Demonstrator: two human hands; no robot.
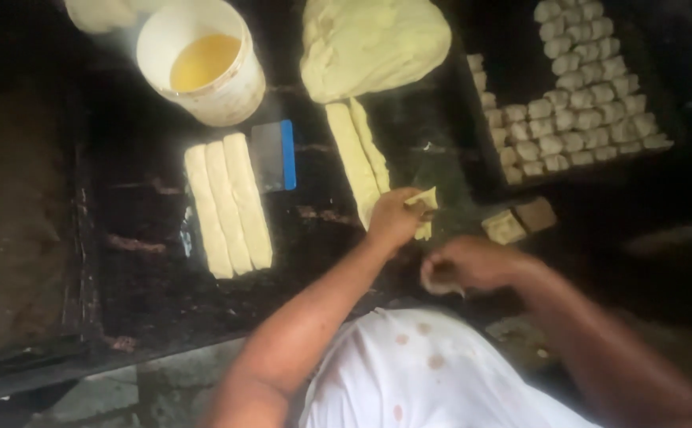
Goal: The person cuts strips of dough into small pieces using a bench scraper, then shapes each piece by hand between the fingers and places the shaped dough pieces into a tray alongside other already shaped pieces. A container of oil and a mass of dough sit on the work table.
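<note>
My left hand (391,218) pinches the near end of a long pale dough strip (354,154) that lies on the dark worktop, a small flap of dough (424,198) between its fingers. My right hand (469,264) is closed around a small piece of dough (435,283) close to my body. A second strip (370,143) lies against the first, both running back to a big dough mass (370,43).
Three dough logs (229,202) lie side by side at the left, next to a blue-edged scraper (275,154). A white bucket (235,91) of yellow liquid stands behind. A dark tray (485,170) at right holds several rows of small dough pieces. Two loose pieces (518,221) lie before it.
</note>
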